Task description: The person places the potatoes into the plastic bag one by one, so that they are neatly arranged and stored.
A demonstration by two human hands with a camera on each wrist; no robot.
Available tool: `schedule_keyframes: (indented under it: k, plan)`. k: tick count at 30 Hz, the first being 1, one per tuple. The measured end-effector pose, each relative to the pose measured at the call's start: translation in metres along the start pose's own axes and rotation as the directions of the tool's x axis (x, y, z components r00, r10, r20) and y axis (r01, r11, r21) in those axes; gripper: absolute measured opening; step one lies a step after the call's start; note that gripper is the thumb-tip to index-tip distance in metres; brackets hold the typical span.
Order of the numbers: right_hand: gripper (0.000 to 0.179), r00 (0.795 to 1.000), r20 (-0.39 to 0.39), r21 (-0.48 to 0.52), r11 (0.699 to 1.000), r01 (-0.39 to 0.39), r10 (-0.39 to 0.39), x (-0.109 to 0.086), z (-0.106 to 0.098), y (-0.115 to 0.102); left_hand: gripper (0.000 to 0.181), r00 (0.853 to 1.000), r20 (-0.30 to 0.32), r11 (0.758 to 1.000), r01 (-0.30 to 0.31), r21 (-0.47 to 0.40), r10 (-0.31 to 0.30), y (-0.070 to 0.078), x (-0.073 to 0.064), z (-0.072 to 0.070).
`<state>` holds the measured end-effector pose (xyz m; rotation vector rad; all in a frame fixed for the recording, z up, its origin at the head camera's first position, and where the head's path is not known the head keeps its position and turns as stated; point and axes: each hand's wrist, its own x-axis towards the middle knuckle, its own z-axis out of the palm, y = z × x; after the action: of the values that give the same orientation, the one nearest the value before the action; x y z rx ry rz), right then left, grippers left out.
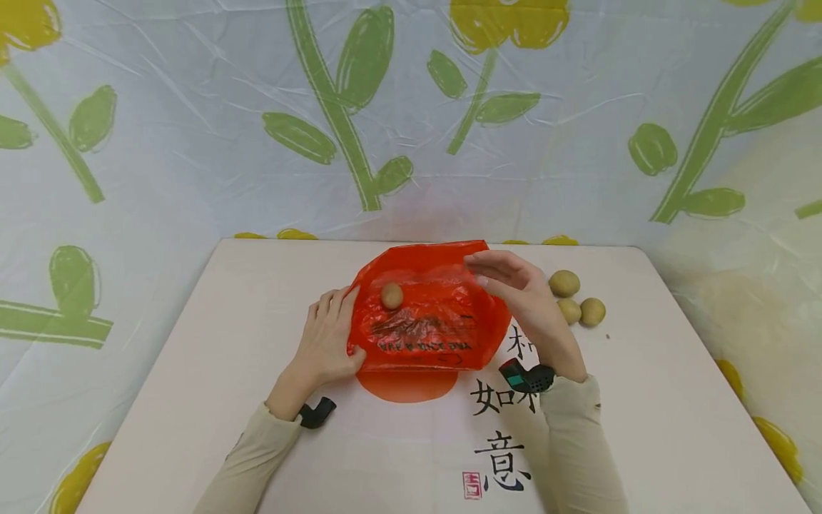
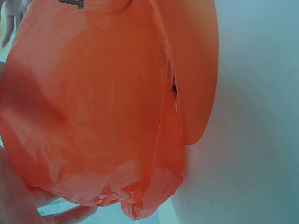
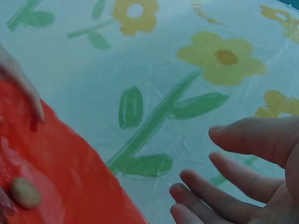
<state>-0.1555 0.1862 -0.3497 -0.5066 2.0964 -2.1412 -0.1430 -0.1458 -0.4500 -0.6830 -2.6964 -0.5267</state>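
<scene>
A red plastic bag (image 1: 424, 285) with dark lettering is spread with its mouth facing up at the middle of the table. My left hand (image 1: 324, 343) grips the bag's left edge; the left wrist view shows the fingers (image 2: 70, 215) at the bag's rim. One small potato (image 1: 392, 295) shows within the bag's opening, towards the left, and the right wrist view also has this potato (image 3: 25, 192) against the red plastic. Above the bag's right side is my right hand (image 1: 520, 285), its fingers spread apart and holding nothing.
Several potatoes (image 1: 564, 283) lie grouped on the white table (image 1: 257, 285) beyond the right wrist. An orange-red printed disc (image 1: 407, 389) and black characters (image 1: 501, 460) mark the tabletop. A flower-patterned cloth (image 1: 225, 164) hangs behind the table.
</scene>
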Motion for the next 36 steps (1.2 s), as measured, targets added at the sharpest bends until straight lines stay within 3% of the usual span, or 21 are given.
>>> schedule_keyframes:
  k: [6, 11, 14, 17, 23, 26, 31, 33, 36]
  plan:
    - [0.036, 0.982, -0.14, -0.043, 0.992, 0.12, -0.125, -0.001, -0.026, 0.008, 0.093, 1.0, 0.005, 1.0, 0.004, -0.006, -0.004, 0.0, 0.0, -0.001]
    - [0.032, 0.937, -0.236, -0.092, 0.966, 0.241, -0.256, 0.003, -0.051, 0.029, 0.093, 1.0, 0.012, 1.0, 0.008, -0.005, -0.008, 0.0, 0.001, -0.001]
    - [0.031, 0.911, -0.297, -0.109, 0.958, 0.264, -0.285, 0.004, -0.065, 0.042, 0.094, 1.0, 0.016, 1.0, 0.01, -0.006, -0.01, 0.0, 0.001, -0.002]
    - [0.03, 0.883, -0.371, -0.174, 0.956, 0.238, -0.288, 0.003, -0.076, 0.052, 0.093, 1.0, 0.026, 1.0, 0.015, -0.006, -0.015, 0.0, 0.001, -0.002]
    - [0.032, 0.855, -0.476, -0.327, 0.944, 0.043, -0.204, -0.001, -0.093, 0.066, 0.093, 0.999, 0.031, 1.0, 0.019, -0.006, -0.019, 0.0, 0.0, -0.003]
    - [0.034, 0.85, -0.507, -0.366, 0.929, -0.059, -0.145, -0.002, -0.101, 0.078, 0.093, 0.999, 0.028, 1.0, 0.017, -0.002, -0.017, 0.0, 0.0, -0.002]
    - [0.037, 0.87, -0.489, -0.518, 0.825, -0.227, -0.068, -0.006, -0.111, 0.091, 0.093, 1.0, 0.024, 1.0, 0.016, -0.006, -0.016, 0.001, 0.0, -0.003]
    - [0.037, 0.889, -0.451, -0.583, 0.779, -0.231, -0.073, -0.009, -0.114, 0.094, 0.093, 1.0, 0.022, 1.0, 0.016, -0.01, -0.016, 0.001, 0.0, -0.003]
    - [0.038, 0.921, -0.373, -0.65, 0.74, -0.176, -0.109, -0.011, -0.12, 0.098, 0.093, 1.0, 0.026, 1.0, 0.017, -0.011, -0.016, 0.001, 0.0, -0.003]
